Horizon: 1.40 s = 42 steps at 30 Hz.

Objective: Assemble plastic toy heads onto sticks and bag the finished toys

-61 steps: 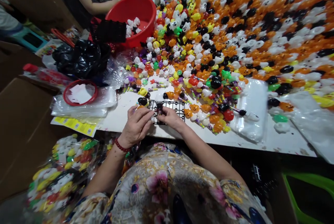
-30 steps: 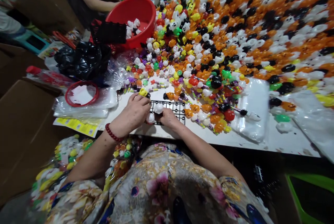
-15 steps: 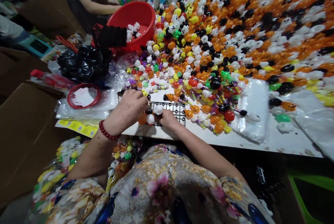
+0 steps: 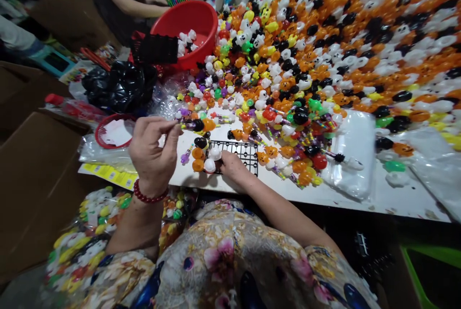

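Note:
My left hand (image 4: 154,150) is raised to the left of the black grid rack, thumb and forefinger pinched together. At its fingertips is the thin end of a small stick toy (image 4: 200,125) with a black and an orange figure. My right hand (image 4: 234,167) is closed on the black plastic grid rack (image 4: 248,153), its fingers partly hidden. At the rack's left end sit white ghost heads (image 4: 210,165), orange pumpkin heads (image 4: 198,165) and a black one (image 4: 200,142). A purple-tipped stick (image 4: 186,155) lies between the hands.
A large pile of orange, white and black figures (image 4: 360,45) covers the table's right and back. A red tub (image 4: 201,16), a red basket (image 4: 103,131) and a black bag (image 4: 122,86) stand left. Clear plastic bags (image 4: 351,155) lie right. Another person's arm (image 4: 133,6) is behind the tub.
My left hand has lifted away from the rack, leftward, turning with its fingertips pinched. The heads at the rack's left end now show. My right hand stays on the rack.

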Each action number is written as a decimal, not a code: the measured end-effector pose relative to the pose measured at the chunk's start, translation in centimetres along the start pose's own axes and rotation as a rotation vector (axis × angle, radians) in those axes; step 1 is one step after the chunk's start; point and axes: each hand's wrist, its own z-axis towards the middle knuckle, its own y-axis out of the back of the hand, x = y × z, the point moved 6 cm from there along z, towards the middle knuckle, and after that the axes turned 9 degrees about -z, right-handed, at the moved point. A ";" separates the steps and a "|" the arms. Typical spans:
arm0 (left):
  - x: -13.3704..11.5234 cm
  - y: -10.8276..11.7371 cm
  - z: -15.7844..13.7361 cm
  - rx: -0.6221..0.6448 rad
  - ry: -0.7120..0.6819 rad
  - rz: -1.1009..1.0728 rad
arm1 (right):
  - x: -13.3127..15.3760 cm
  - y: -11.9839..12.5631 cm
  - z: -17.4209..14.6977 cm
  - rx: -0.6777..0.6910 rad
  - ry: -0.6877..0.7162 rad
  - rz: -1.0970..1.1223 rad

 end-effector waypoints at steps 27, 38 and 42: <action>3.7 -5.1 -5.4 0.071 0.882 -0.946 | 3.8 8.5 -2.9 -0.420 0.228 0.303; 0.1 -5.4 -5.3 0.453 -0.019 -0.137 | 0.4 5.5 0.9 -0.260 -0.102 0.917; 0.9 -6.4 -7.5 0.632 -0.182 -0.011 | -2.3 3.4 1.9 -0.186 -0.179 0.622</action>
